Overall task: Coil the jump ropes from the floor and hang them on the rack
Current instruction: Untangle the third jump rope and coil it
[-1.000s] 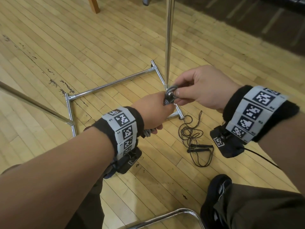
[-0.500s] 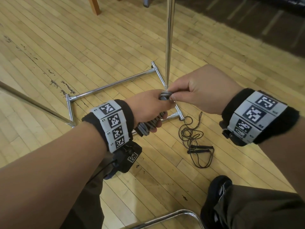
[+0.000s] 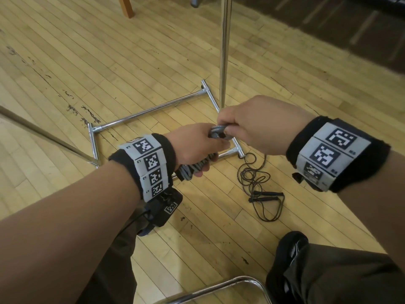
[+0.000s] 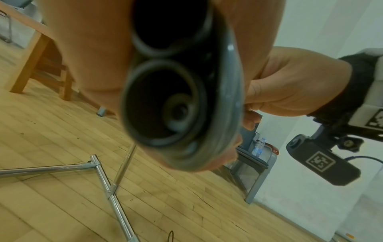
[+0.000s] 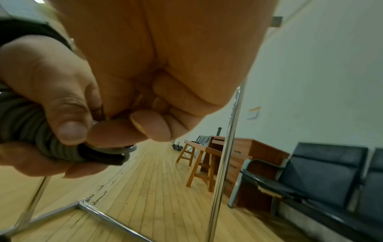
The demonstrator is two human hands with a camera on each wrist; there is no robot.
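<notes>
Grey jump rope [image 3: 192, 166] gripped between both hands

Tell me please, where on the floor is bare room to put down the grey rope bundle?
Bare boards lie inside the rack base frame, and between the left hand and the shoe. It is crowded right of the frame, where the black jump rope sprawls.

Right hand [image 3: 260, 123] now lower, tight against left hand [image 3: 195, 145] atop grey rope bundle [image 3: 192, 170].
</notes>
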